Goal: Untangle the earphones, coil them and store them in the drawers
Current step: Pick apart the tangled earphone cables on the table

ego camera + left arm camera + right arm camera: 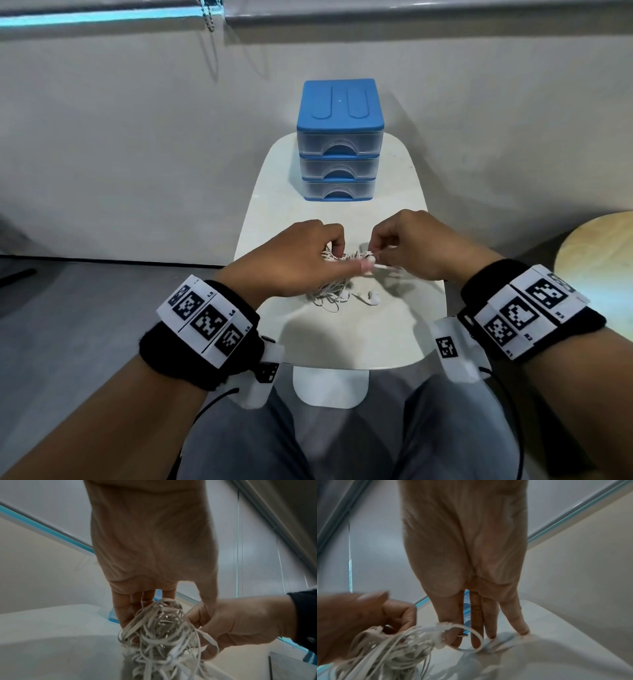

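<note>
The left hand (pixel 291 260) grips the light, limp earphones (pixel 330 291) tangle, the right hand (pixel 407 246) pinches one strand beside it; tease loops loose gently.

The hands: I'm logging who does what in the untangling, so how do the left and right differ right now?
The left hand grips the bulk of the tangled earphones, while the right hand pinches only one strand at the bundle's edge. The left hand's fingers curl around the mass; the right hand's outer fingers stretch down to the white table. Both hold the same cable, lifted in front of the closed blue drawers.
</note>
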The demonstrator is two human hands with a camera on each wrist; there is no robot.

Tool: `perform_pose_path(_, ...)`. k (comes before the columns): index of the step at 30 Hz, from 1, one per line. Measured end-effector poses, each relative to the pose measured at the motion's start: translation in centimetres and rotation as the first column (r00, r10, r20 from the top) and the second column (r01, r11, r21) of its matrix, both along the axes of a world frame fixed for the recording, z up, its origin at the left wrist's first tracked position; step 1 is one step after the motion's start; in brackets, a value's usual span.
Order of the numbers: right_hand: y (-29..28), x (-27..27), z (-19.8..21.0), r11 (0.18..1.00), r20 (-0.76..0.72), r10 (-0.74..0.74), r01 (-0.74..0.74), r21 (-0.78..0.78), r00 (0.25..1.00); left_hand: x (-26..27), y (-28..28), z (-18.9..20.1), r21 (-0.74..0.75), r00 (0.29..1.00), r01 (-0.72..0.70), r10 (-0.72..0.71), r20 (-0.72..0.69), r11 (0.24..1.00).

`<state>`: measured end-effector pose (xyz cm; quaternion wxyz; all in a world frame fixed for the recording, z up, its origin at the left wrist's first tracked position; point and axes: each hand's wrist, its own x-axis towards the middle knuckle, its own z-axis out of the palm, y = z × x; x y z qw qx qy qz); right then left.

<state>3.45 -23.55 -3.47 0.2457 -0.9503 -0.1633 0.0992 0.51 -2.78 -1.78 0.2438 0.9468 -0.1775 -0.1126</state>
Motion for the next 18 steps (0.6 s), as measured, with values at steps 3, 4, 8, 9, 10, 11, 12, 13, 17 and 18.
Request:
perform_pose_path(3,-0.8,-0.1,0.1,0.998,0.010,-0.008,0.008,0.060,1.000,0.2,0.3,0.1,-0.052,1.000,-0.015,0.016,0.013,0.999)
perform_pose_path(4,-1.1,-0.2,0.2,0.995,0.007,-0.010,0.010,0.098,1.000,0.2,0.5,0.0,-0.039,1.000,-0.019,0.020,0.013,0.999)
perform_pose_path(8,-1.1,-1.1,0.5,0.985,0.035,0.045,-0.050,0.163,0.998,-0.1,0.4,0.0,0.005,1.000,-0.006,0.006,0.017,1.000)
perform_pose_path(9,-1.0,-1.2,0.5,0.988,0.039,0.057,-0.062,0.143,0.998,-0.3,0.2,0.0,0.013,1.000,0.000,0.000,0.023,1.000)
perform_pose_path(10,-0.9,-1.2,0.5,0.991,0.032,0.066,-0.070,0.116,0.997,-0.4,0.0,0.1,0.021,1.000,0.001,-0.001,0.023,1.000)
perform_pose_path(11,-0.7,-1.2,0.5,0.993,0.017,0.073,-0.074,0.091,0.997,-0.6,-0.2,0.1,0.032,1.000,-0.001,0.000,0.020,0.999)
perform_pose_path(12,-0.6,-1.2,0.5,0.995,-0.005,0.075,-0.075,0.069,0.997,-0.7,-0.4,0.0,0.047,1.000,-0.007,0.006,0.014,0.999)
perform_pose_path(13,-0.4,-1.3,0.4,0.996,-0.031,0.075,-0.074,0.051,0.997,-0.9,-0.5,0.0,0.065,1.000,-0.015,0.014,0.011,0.998)
perform_pose_path(17,0.6,-2.0,0.0,0.999,-0.066,0.048,-0.048,0.003,0.997,-1.3,-1.0,-0.3,0.112,1.000,-0.002,0.001,0.006,0.994)
perform_pose_path(18,0.8,-2.1,-0.2,0.999,-0.056,0.032,-0.032,0.002,0.998,-1.3,-1.0,-0.3,0.115,1.000,0.007,-0.007,0.000,0.993)
